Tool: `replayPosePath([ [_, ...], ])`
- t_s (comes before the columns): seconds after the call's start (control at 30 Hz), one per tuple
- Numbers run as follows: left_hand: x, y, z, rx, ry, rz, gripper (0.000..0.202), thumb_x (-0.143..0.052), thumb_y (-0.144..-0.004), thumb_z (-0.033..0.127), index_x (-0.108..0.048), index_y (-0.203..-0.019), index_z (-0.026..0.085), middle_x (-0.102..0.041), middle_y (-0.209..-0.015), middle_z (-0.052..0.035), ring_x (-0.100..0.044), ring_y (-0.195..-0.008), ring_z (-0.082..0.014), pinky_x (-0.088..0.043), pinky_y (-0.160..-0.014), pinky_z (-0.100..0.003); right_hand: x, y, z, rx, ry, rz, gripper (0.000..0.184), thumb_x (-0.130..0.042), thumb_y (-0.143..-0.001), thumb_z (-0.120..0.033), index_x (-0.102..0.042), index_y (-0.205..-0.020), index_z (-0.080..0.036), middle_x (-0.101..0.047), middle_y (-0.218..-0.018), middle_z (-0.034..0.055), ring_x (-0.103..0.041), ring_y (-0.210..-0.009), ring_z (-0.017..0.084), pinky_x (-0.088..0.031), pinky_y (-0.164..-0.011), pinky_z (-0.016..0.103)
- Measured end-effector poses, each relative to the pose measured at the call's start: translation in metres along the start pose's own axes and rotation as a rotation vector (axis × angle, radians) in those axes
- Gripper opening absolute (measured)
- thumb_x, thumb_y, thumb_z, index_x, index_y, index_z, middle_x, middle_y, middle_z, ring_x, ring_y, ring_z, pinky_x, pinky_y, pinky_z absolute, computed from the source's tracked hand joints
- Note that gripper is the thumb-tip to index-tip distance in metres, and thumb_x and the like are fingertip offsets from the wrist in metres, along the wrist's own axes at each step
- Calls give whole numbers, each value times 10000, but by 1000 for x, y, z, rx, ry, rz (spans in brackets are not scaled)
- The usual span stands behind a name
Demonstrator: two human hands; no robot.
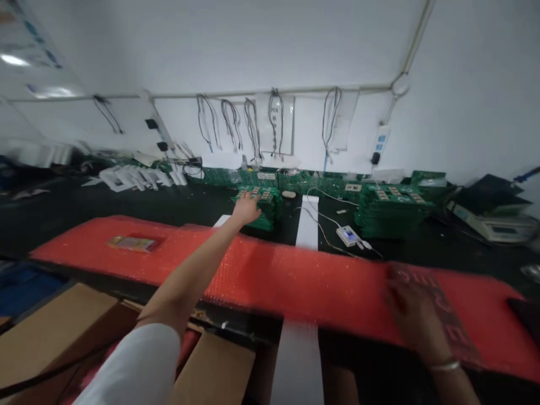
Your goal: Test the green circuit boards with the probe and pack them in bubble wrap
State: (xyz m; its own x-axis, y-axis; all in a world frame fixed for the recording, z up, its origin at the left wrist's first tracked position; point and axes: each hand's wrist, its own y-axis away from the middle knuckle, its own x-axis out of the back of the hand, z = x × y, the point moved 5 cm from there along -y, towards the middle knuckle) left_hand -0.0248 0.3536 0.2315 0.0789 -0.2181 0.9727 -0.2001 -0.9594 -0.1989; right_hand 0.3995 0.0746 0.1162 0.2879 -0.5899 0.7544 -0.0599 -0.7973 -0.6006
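My left hand (247,209) reaches forward to a stack of green circuit boards (270,212), its fingers spread over the near left part of the top board. My right hand (410,309), smeared by motion, is over the right part of a long red bubble-wrap sheet (291,275); its fingers cannot be made out. Dark printed lettering (436,295) shows on the sheet close to that hand. On the sheet's left part lies a small flat packet (133,243). A white strip (307,222) passes underneath the sheet.
Another stack of green boards (386,211) stands on the right, with a small cabled device (348,235) before it. A scale (493,219) sits far right. White parts (135,175) lie at left. Cables (252,126) hang on the wall. Cardboard boxes (54,326) are below the table edge.
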Motion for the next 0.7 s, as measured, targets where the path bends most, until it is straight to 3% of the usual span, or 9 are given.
replayPosePath([
  [0.1,-7,-36,-11,15,-22,-67,734,-661,-794,285,-429,-1487,216,-319,-1578,-194,-294,-1453,-406,-343,-1112,-519,-44,13,-32,70,-103,-20,446,-374,-989,-497,-700,-987,-193,-713,-1022,133,-664,-951,273,-531,-850,442],
  [0.23,-25,-67,-24,-4,-41,-152,808,-729,-720,293,-449,-1477,250,-255,-1609,-199,-219,-1488,-410,-306,-1130,-551,-80,26,-29,-9,-117,-10,482,-376,-984,-560,-698,-979,-202,-710,-994,121,-660,-889,271,-521,-807,443],
  [0.47,-44,-88,-31,-75,-68,-210,820,-716,-719,318,-440,-1486,231,-217,-1631,-171,-156,-1508,-395,-298,-1148,-554,-86,33,-25,-28,-74,-4,566,-334,-981,-612,-722,-974,-200,-705,-993,128,-634,-916,295,-482,-834,474],
  [0.7,-37,-89,-33,-207,-106,-184,642,-732,-724,315,-601,-1349,253,-363,-1575,-125,-259,-1475,-379,-364,-1127,-515,-85,34,-27,-8,-64,6,495,-380,-979,-569,-729,-971,-218,-689,-993,129,-623,-922,276,-474,-859,455],
])
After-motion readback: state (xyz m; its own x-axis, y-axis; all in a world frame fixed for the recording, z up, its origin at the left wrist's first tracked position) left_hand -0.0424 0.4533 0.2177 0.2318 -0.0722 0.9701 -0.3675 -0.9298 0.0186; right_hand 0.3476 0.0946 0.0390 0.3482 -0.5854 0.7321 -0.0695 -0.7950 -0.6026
